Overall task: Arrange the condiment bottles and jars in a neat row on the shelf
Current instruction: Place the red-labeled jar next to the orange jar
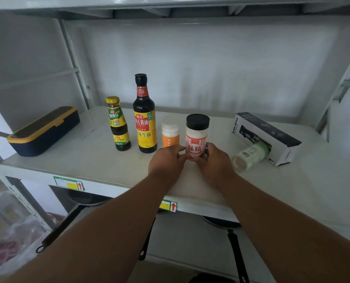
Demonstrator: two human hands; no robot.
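While both hands clasp the upright MSG jar (197,135), left hand (166,160) fingers curled on its left side, right hand (215,160) wrapped on its right, orange-label jar (170,132) just left of it.

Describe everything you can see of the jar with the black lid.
The jar stands upright on the white shelf, right of an orange-labelled jar. It looks like clear plastic filled with white powder, topped by a black round lid, with a red-and-white label bearing large Chinese characters. The left hand and right hand grip its lower part from either side.

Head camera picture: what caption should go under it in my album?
Both hands, left and right, hold a black-lidded jar on the shelf.
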